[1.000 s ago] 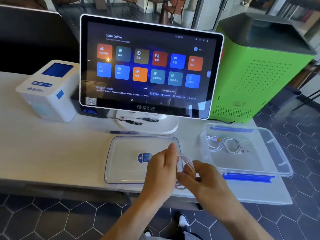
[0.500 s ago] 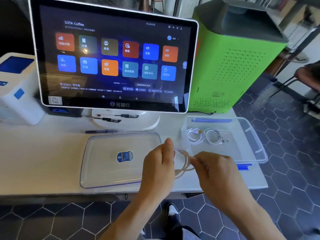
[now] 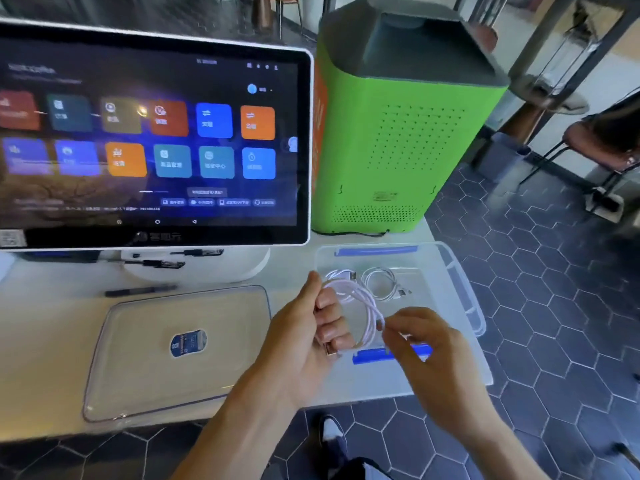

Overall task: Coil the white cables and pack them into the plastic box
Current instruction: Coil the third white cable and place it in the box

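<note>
Hands (image 3: 360,337) gripping cable coil (image 3: 367,308), box rim (image 3: 464,289) beside

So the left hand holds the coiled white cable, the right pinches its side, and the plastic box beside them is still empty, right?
Not quite: the plastic box is not empty. The head view shows two coiled cables already lying inside it. The rest stands: the left hand holds the coiled white cable and the right hand pinches its side.
</note>
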